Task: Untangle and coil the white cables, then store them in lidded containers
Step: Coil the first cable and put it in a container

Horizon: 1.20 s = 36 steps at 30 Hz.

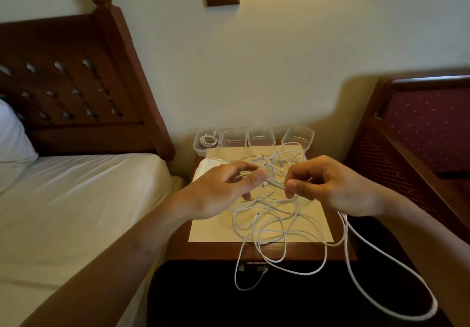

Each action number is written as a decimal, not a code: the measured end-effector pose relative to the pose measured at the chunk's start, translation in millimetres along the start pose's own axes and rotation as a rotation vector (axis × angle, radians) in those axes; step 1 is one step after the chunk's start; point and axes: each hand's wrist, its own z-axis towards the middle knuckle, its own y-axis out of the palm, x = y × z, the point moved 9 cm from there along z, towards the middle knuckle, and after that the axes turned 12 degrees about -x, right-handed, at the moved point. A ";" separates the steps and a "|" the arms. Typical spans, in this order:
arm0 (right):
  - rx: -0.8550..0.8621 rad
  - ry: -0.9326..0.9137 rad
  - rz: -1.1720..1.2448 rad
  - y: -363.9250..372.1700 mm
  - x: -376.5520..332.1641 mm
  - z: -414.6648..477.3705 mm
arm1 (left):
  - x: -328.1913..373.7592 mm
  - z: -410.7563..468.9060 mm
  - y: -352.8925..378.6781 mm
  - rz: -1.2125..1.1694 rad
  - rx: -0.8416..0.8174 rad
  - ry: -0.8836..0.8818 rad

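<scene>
White cables [267, 214] are pinched at two points above their tangle. The left hand [223, 189] grips one strand between curled thumb and forefinger, and the right hand [330, 186] grips another strand the same way; the two hands are near each other but apart. A thicker cable [381, 275] leaves the underside of the right hand and hangs in a long loop toward the lower right. The remaining loops lie loosely on a cream mat [211, 230] on a wooden nightstand [340, 253], and several spill over its front edge. Four clear containers [260, 136] stand in a row at the rear; the leftmost container [197, 146] holds a coiled cable [208, 139]. A bed [76, 199] lies to the left and an upholstered chair [427, 128] stands to the right.
</scene>
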 end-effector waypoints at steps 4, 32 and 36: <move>-0.039 0.013 -0.092 0.1 2.3 8.1 | 8.8 2.6 18.8 -0.235 -0.143 0.059; 0.295 0.098 -0.073 60.5 29.4 7.4 | 30.2 16.1 26.1 -0.661 0.272 0.537; 0.273 0.195 -0.123 53.1 17.8 -0.8 | 29.6 17.9 33.2 0.071 0.209 0.364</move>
